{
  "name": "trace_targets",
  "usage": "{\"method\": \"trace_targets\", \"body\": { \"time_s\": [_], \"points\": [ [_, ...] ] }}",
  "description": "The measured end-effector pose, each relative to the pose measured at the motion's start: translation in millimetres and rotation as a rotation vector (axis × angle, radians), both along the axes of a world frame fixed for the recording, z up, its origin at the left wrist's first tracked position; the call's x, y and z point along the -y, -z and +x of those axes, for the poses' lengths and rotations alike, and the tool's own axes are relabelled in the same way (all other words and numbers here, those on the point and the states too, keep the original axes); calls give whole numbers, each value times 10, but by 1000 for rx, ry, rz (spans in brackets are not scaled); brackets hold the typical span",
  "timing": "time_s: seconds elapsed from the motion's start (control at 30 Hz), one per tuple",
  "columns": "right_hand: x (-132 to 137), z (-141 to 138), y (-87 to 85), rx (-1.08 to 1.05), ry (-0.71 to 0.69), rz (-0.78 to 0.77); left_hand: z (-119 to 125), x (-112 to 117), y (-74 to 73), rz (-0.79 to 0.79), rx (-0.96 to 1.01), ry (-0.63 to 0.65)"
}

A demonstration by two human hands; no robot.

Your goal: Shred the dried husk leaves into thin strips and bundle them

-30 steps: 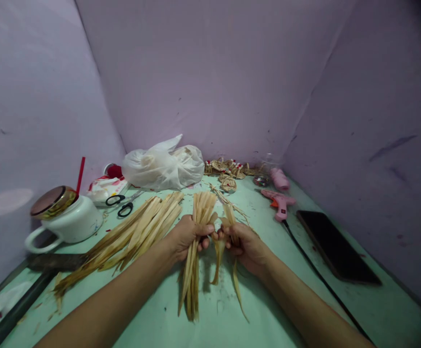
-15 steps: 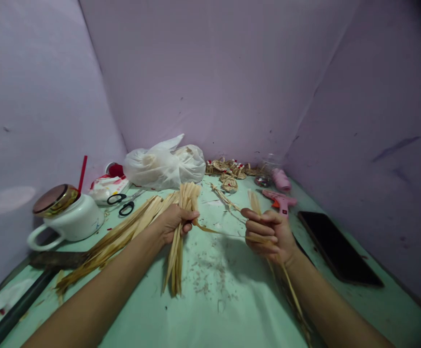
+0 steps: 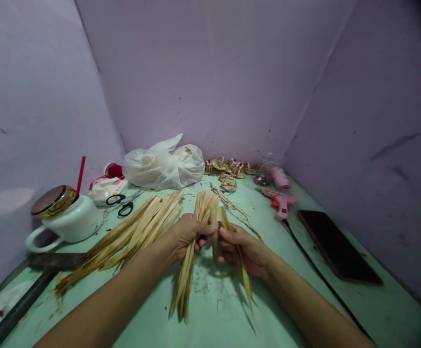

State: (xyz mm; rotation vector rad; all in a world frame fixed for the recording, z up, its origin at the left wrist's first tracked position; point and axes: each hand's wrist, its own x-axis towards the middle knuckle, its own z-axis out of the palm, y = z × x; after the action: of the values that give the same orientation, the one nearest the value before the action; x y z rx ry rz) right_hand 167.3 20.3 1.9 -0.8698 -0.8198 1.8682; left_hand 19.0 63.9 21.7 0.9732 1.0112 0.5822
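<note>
My left hand [image 3: 192, 234] is closed round a bundle of dried straw-coloured leaf strips [image 3: 186, 285], held upright over the middle of the table. Close beside it, my right hand [image 3: 241, 246] pinches a single loose leaf strip [image 3: 245, 280] that hangs down toward me. Thumbs and fingertips of both hands nearly meet, and a thin strip loops between them. On the table to the left lies a larger pile of the same dried leaf strips [image 3: 141, 232], its dark ends resting near a hammer head [image 3: 58, 261].
Left are a white mug [image 3: 75, 220] with a lid, black-handled scissors [image 3: 125, 208] and a plastic bag [image 3: 165, 164]. Woven ornaments [image 3: 228, 182] lie at the back. On the right are a pink glue gun [image 3: 281, 202] with a cord and a black phone [image 3: 339, 246].
My right hand has moved left, close to my left hand, bringing its strip along. The strip stretched between the hands is now slack. My left hand has shifted slightly right and nearer.
</note>
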Motion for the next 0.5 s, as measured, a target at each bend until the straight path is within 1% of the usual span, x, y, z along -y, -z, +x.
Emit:
{"method": "trace_targets", "body": {
  "time_s": [0.07, 0.13, 0.2, 0.33, 0.37, 0.4, 0.5],
  "points": [
    [27, -83, 47, 87, -56, 77, 35, 46, -4, 20, 0, 18],
    [29, -94, 86, 139, -55, 104, 31, 48, -3, 11, 25, 19],
    [-2, -63, 113, 142, 20, 53, -2, 18, 6, -9, 77, 15],
    [-85, -2, 127, 100, 335, -100, -63, -49, 50, -50, 163, 18],
    [-93, -1, 122, 103, 387, -119, -66, -53, 62, -57, 175, 21],
    [-93, -5, 115, 116, 415, -124, -63, -51, 73, -60, 187, 27],
    [-57, -44, 86, 200, 392, -61, -28, -8, 92, -42, 222, 64]
  ]
}}
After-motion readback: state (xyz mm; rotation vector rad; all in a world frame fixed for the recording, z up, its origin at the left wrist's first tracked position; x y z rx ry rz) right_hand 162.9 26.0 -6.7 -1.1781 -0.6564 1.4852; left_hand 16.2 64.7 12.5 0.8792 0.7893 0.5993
